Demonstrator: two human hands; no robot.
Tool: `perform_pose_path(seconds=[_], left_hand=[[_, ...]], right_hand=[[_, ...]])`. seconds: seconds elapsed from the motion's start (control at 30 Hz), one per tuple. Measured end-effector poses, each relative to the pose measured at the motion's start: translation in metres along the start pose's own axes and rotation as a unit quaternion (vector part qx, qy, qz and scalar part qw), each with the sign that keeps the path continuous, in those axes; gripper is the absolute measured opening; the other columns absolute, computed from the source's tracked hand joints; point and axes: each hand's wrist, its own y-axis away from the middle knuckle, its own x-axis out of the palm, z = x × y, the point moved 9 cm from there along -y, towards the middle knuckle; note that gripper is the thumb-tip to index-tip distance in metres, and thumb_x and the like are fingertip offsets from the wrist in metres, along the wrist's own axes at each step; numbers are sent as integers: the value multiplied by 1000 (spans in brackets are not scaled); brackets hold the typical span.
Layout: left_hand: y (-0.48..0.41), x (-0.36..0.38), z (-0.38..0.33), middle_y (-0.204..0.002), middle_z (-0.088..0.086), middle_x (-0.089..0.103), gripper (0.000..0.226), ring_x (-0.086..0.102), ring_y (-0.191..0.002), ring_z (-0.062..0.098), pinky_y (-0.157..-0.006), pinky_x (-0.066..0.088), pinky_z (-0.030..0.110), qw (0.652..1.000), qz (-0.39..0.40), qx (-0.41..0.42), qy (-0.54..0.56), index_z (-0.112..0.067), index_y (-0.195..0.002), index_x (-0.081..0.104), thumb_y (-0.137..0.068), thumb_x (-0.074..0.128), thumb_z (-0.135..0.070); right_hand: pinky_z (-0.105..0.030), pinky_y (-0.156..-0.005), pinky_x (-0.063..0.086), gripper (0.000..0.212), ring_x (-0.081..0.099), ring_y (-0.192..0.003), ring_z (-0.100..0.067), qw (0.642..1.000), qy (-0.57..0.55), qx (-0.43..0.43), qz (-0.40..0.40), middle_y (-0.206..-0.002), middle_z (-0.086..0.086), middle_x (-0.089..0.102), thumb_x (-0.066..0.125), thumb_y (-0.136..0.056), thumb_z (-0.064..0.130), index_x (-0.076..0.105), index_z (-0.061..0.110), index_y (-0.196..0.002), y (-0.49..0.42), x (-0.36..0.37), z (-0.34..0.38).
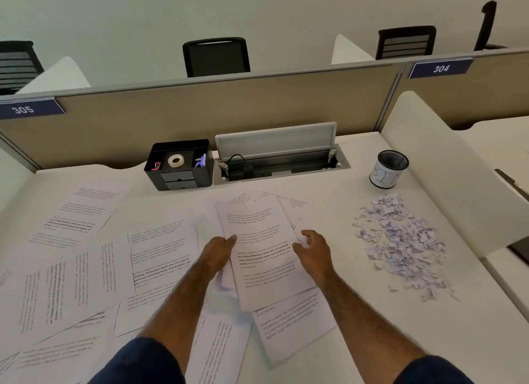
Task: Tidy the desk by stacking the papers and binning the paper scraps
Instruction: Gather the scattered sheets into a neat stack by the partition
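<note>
Head view: stacking step. The left hand pinches the top sheet by its left edge, fingers clamped. The right hand curls at the right edge, and I cannot tell whether it grips. Between the fingers the sheet's long axis runs away from the person, far end leaning left. The next move probably calls for squaring it onto the loose papers left of the fingers. The scraps wait to their right.

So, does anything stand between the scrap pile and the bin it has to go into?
Nothing visible. Only bare desk lies between the paper scraps and the mesh bin standing beyond them at the far right.
</note>
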Motion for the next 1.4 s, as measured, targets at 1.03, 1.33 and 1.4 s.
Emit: perform_pose_path(seconds=[1.03, 1.33, 1.4], left_hand=[[17, 10, 25, -114, 10, 71, 37, 68, -94, 25, -73, 59, 34, 997, -2, -43, 62, -3, -125, 63, -104, 54, -32], [60, -21, -35, -113, -12, 71, 25, 71, -91, 7, -69, 57, 15, 981, -63, 172, 56, -21, -123, 63, -99, 63, -21], [70, -37, -49, -104, -11, 76, 20, 76, -91, 14, -73, 63, 26, 972, -54, 188, 129, -22, -115, 66, -95, 69, -20]], right_hand=[[-40, -77, 59, 27, 68, -88, -33, 975, -149, 138, 95, -99, -18, 69, 77, -82, 17, 62, 0, -96, -20, 16, -15], [-46, -84, 59, 30, 73, -91, -29, 974, -181, 35, 132, -107, -14, 74, 76, -81, 3, 66, 2, -110, -12, 1, 38], [-43, -82, 60, 27, 74, -91, -28, 966, -230, -11, 117, -106, -13, 75, 76, -83, 5, 67, 1, -108, -8, -13, 63]])
